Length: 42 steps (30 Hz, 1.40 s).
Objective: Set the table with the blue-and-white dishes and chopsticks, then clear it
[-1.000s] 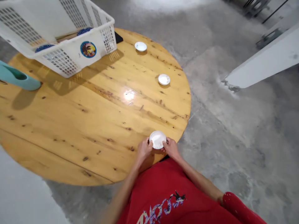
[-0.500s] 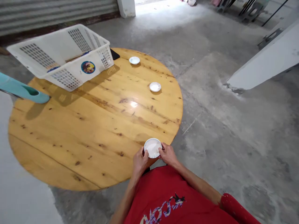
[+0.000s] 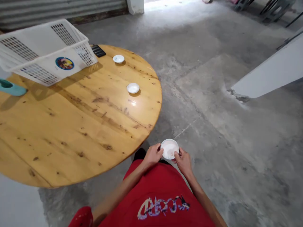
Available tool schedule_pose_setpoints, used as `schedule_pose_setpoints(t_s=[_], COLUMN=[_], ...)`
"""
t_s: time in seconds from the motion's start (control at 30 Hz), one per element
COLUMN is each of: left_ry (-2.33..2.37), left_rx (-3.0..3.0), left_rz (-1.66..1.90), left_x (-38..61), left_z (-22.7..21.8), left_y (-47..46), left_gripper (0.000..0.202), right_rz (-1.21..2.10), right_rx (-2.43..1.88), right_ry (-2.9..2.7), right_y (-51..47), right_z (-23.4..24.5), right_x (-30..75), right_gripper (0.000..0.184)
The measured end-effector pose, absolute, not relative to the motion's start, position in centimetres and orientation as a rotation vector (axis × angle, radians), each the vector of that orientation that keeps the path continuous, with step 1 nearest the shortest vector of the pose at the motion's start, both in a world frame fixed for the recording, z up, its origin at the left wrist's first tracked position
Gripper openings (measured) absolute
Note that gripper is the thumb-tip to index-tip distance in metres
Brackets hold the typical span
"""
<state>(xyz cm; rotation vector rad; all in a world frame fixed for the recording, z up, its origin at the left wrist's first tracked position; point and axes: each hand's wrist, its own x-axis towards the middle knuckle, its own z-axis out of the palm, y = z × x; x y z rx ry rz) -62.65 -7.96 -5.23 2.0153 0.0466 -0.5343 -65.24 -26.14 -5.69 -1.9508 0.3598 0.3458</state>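
A small white dish is held level in front of my red shirt, past the right edge of the round wooden table. My left hand grips its left rim, thumb on top. On the opposite rim, my right hand pinches it with the thumb over the edge and fingers beneath. Whether anything lies in the dish I cannot tell. Two similar pieces stand on the table: a white dish near the right edge and a small white bowl farther back.
A white plastic basket stands at the table's back left, with a black object beside it. A turquoise holder sits at the left. To the right, a white pillar rises from the concrete floor.
Both hands have carried the dish rightward, from over the table's edge to above the floor. My view has turned right, so the table and basket appear farther left.
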Motion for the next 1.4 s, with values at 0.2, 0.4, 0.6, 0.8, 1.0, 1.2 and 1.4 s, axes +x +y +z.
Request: schedule_pose_setpoints(t_s=[0.2, 0.4, 0.6, 0.8, 1.0, 1.2, 1.4], left_ry=[0.053, 0.006, 0.115, 0.386, 0.623, 0.866, 1.115], left_rx=[2.122, 2.079, 2.021, 1.982, 2.072, 2.079, 1.942], left_rz=[-0.578, -0.539, -0.432, -0.286, -0.124, 0.074, 0.267], left_x=[-59.1, -54.2, -46.5, -39.2, -35.2, -32.6, -30.1], left_z=[-5.1, -6.2, -6.1, -4.9, -3.4, -3.0, -4.1], left_y=[-10.0, -11.7, -12.0, -9.7, -5.2, -1.3, 1.8], left_gripper=[0.02, 0.021, 0.024, 0.024, 0.027, 0.026, 0.019], right_rz=[0.317, 0.34, 0.376, 0.552, 0.65, 0.58, 0.565], right_rx=[-1.901, -1.894, -2.019, -2.076, -2.126, -2.23, -2.263], right_ry=[0.445, 0.487, 0.368, 0.098, -0.209, -0.521, -0.771], right_y=[-27.5, -29.3, -29.5, -26.7, -20.7, -14.3, -8.7], right_z=[-5.7, -5.6, -4.9, -3.6, -3.4, -3.8, -4.4], right_x=[-62.9, -57.7, -47.6, -35.3, -27.1, -21.8, -17.2], right_gripper=[0.021, 0.021, 0.021, 0.022, 0.022, 0.017, 0.017])
